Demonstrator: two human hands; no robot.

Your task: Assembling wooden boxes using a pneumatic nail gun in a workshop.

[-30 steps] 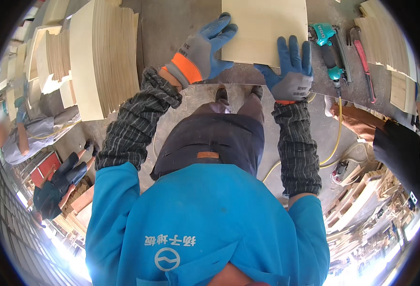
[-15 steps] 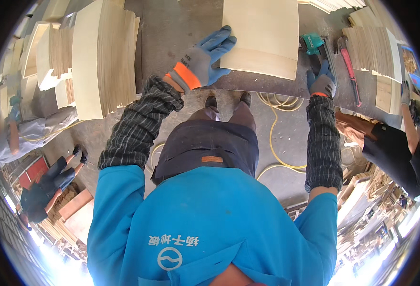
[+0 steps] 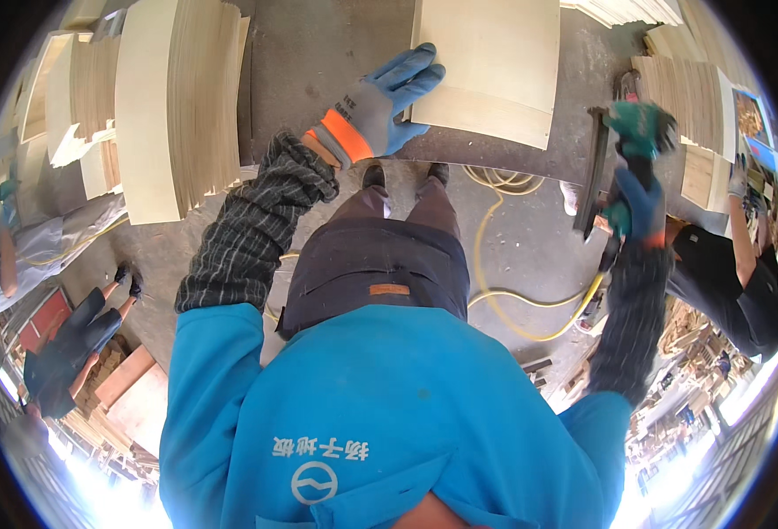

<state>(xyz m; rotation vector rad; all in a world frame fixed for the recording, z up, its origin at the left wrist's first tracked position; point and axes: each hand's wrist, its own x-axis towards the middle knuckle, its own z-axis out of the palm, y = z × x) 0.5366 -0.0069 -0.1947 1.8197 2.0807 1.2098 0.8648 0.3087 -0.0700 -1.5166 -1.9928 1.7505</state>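
Note:
My right hand, in a blue-coated glove, is wrapped round the grip of a green and black nail gun, held up at the right side of the bench's front edge. A yellow air hose runs up to it from the floor. My left hand, in a blue and grey glove with an orange cuff, lies with fingers stretched on the left edge of a pale wooden board. The board rests flat on the dark bench. Part of the nail gun is blurred.
Tall stacks of thin pale boards stand at the left, and another stack is at the right. The hose lies coiled on the floor. A co-worker stands close by on the right; others are at the left.
My right hand has lifted the nail gun off the bench and drawn it up and toward me, raising the hose. My left hand has barely moved on the board.

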